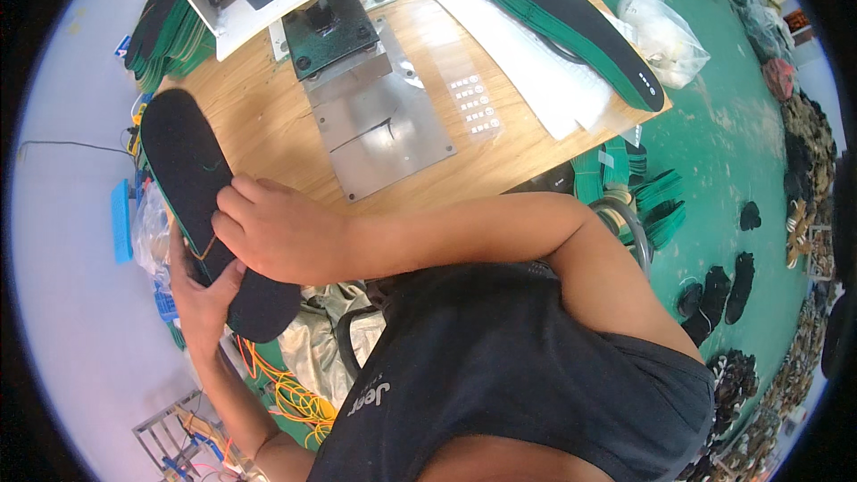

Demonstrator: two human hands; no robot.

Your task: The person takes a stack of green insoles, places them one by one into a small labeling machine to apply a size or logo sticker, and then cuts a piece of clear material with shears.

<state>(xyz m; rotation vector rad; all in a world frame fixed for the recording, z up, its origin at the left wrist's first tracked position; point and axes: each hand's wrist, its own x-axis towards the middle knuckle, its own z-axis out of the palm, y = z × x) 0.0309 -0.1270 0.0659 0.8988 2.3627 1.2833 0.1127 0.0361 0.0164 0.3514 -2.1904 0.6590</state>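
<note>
Beyond the table's left edge, my left hand grips a long black insole with a green edge. Its thumb lies over the near side and the fingers go behind. My right hand is closed at the middle of the insole, its fingers pinched by a thin tan band that crosses the black surface. The band looks like a rubber band or cord; its far end is hidden. The insole's rounded lower end comes out beneath my right hand. Whether several insoles lie together here I cannot tell.
A stack of black and green insoles rests at the table's right. A press-like machine with a metal plate stands on the wooden table. Clear stickers lie beside it. More insoles sit below the table's right side.
</note>
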